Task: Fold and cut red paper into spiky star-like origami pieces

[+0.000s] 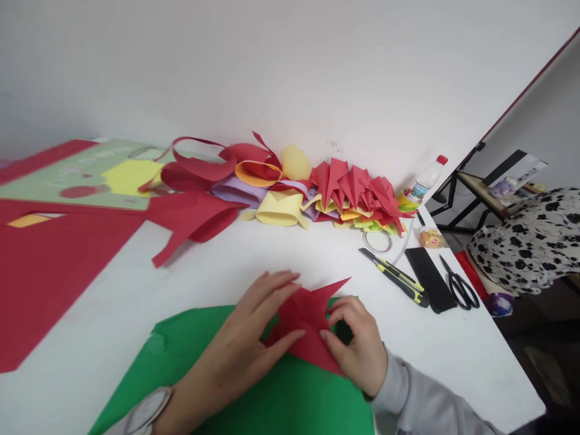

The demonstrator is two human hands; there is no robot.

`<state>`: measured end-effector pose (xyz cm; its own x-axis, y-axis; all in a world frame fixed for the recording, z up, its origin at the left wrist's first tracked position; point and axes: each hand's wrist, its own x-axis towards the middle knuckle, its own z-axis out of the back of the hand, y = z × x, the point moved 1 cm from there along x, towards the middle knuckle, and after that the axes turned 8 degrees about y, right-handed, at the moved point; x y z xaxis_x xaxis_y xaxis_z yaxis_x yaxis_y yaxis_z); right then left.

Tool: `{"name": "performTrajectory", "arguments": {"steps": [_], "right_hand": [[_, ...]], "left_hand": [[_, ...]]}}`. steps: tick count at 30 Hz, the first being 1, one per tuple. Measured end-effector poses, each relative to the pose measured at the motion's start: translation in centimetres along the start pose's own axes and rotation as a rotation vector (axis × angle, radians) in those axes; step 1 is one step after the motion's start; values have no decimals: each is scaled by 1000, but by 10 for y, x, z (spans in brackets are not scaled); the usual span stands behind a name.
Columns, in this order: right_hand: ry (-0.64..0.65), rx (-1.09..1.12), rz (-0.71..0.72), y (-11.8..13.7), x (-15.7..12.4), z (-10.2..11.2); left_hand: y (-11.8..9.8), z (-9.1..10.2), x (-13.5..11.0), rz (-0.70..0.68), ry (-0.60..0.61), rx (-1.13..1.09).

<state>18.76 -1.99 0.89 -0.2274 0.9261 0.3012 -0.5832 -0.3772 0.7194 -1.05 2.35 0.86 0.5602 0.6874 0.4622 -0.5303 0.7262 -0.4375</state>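
A folded red paper piece (304,320) with pointed flaps lies on a green sheet (203,356), one tip sticking out to the upper right. My left hand (244,338) spreads over its left side, fingers stretched along the top and the thumb resting on the paper; whether the fingertips grip anything is unclear. On the right edge, my right hand (357,338) pinches the same paper between curled fingers and thumb. Parts of the folds are hidden beneath both hands.
Folded red papers (353,187) and rolled coloured papers (281,208) line the wall. To the right lie a utility knife (394,275), a black flat case (430,281), scissors (460,287) and tape (377,241), near a bottle (426,181). A person in patterned clothing (530,241) is beyond the table.
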Motion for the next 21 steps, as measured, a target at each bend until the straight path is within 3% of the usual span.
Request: {"name": "performTrajectory", "arguments": {"steps": [2, 7, 10, 14, 17, 21], "right_hand": [[-1, -7, 96, 4, -2, 2], [-1, -181, 306, 14, -8, 6], [-100, -276, 378, 19, -8, 11], [-178, -308, 523, 26, -4, 25], [-197, -442, 647, 29, -3, 38], [-186, -624, 691, 26, -15, 41]], "left_hand": [[3, 4, 1, 45, -1, 43], [4, 8, 1, 26, 149, -47], [-9, 18, 3, -52, 106, -67], [-29, 35, -3, -204, -98, 42], [-31, 36, -13, -242, -75, 152], [-23, 25, -34, -212, -20, 196]]}}
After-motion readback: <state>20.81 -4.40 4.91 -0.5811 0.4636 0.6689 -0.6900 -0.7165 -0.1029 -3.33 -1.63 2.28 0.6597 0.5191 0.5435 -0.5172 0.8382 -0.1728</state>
